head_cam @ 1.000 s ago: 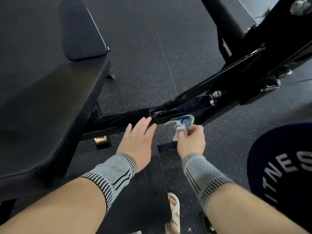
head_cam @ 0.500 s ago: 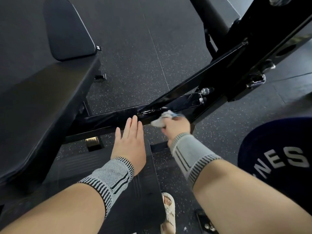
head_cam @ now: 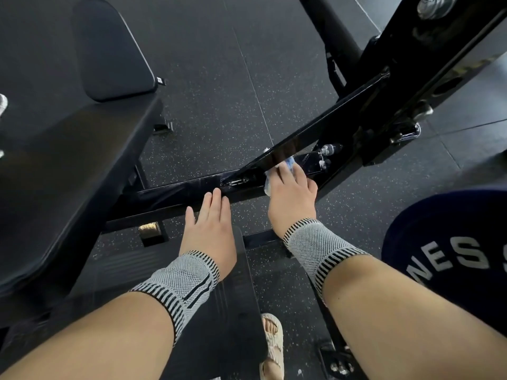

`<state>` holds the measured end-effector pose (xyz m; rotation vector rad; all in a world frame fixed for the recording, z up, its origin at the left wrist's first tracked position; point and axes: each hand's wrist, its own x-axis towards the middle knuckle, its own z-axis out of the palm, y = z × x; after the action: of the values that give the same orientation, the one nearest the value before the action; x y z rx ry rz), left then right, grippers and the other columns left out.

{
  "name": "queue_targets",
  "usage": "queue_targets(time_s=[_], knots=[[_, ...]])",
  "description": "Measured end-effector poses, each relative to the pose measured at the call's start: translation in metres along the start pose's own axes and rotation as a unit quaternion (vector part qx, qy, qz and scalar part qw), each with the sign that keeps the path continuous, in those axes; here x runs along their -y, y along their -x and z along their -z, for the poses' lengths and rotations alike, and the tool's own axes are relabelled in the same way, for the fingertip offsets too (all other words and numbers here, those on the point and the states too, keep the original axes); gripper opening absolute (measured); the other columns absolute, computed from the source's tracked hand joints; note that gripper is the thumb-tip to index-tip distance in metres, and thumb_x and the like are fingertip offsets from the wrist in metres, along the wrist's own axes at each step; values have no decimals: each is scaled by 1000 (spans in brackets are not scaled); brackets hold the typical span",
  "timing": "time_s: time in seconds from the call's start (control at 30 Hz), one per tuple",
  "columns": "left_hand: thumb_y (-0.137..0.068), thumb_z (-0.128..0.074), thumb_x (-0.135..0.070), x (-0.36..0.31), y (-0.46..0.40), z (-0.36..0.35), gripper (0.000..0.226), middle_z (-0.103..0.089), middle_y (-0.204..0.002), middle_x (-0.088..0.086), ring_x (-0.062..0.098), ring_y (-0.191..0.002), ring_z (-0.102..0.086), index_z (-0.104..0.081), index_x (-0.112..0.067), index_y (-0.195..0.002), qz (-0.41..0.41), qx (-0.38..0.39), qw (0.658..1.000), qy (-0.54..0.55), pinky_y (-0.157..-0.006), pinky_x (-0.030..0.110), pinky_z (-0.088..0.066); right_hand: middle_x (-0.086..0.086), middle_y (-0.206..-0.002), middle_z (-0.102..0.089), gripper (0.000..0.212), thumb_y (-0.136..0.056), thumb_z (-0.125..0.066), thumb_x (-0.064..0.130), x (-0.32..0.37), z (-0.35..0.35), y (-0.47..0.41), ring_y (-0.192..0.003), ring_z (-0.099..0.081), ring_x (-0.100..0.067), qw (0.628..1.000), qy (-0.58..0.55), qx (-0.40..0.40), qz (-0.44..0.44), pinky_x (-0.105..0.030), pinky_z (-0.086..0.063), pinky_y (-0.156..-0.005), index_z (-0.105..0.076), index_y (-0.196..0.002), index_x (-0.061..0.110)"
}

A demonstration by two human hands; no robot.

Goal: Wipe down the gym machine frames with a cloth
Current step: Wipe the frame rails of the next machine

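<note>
Presently the right hand presses a clenched blue-white cloth against the black frame joint, the left hand resting released on the crossbar; wiping is under way, and the next stroke likely follows the diagonal beam.

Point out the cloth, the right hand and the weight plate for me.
cloth point(head_cam: 268, 185): head view, white edge left of knuckles.
right hand point(head_cam: 292, 198): head view, back of hand.
weight plate point(head_cam: 450, 242): head view, lettered face.
</note>
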<state>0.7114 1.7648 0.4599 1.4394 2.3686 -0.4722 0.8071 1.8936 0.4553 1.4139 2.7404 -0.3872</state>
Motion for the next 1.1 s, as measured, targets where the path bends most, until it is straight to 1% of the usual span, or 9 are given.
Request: queue_targets(time_s=[0.17,0.3,0.47,0.67,0.8,0.93,1.0,1.03,1.1], knots=[[-96,-36,-26,3,2,4,77,24,-158,10,24,-148,16,13,-7,-151,-8,2,1000,3,-119,50,-2,-8,-160,-1,71,-94,-41,18,-1,-6,28,-147,2,-30,997,73,31,22,-50,-9,-118,0,-152,12],[-96,-37,-30,4,1,6,77,22,-159,10,24,-148,14,12,-7,-151,-14,4,1000,-10,-118,50,-4,-15,-158,-8,64,-95,-41,20,0,7,-12,-147,3,-36,991,118,39,52,-50,-8,-119,-13,-151,7],[-95,-37,-24,6,1,4,76,24,-158,8,22,-147,17,12,-8,-152,-10,8,1000,9,-119,50,-1,-18,-158,-2,68,-96,-35,20,-6,0,19,-146,2,-36,992,110,32,47,-46,-8,-120,3,-151,3],[-96,-35,-25,6,1,5,74,22,-159,8,22,-147,16,11,-8,-152,-14,10,1000,5,-120,49,-2,-23,-158,2,67,-98,-34,19,-10,0,0,-147,2,-36,994,102,34,1,-45,-5,-119,3,-150,0],[-95,-38,-25,8,-1,3,77,24,-158,9,23,-147,17,11,-8,-152,-19,6,1000,2,-119,49,-2,-18,-158,-7,67,-97,-37,22,-19,0,1,-146,-7,-34,992,121,22,0,-44,-14,-119,-1,-151,3],[-95,-40,-25,8,-1,1,78,26,-157,9,23,-147,19,10,-8,-152,-22,14,1000,-1,-119,50,-2,-4,-148,-35,54,-96,-47,24,-17,5,-7,-128,-35,-26,997,39,-47,-45,-36,-33,-104,-30,-146,14],[-94,-41,-25,10,-1,0,79,26,-157,8,23,-147,19,9,-9,-152,-26,4,1000,0,-119,50,-2,-5,-141,-37,47,-93,-54,19,-8,0,4,-118,-45,-23,983,-123,-76,-112,-30,-39,-97,-41,-138,16],[-94,-40,-25,10,-1,-2,78,26,-157,8,22,-147,19,9,-9,-152,-29,2,1000,4,-119,50,-2,-5,-136,-39,42,-91,-57,15,-2,-2,5,-110,-51,-21,954,-225,-92,-178,-27,-42,-89,-45,-131,15],[-94,-39,-25,13,1,-4,78,27,-157,7,22,-146,20,11,-9,-152,-35,-3,999,3,-120,50,-2,-3,-120,-49,32,-86,-64,11,14,-6,-1,-92,-56,-18,856,-397,-101,-315,-25,-43,-77,-49,-114,15]])
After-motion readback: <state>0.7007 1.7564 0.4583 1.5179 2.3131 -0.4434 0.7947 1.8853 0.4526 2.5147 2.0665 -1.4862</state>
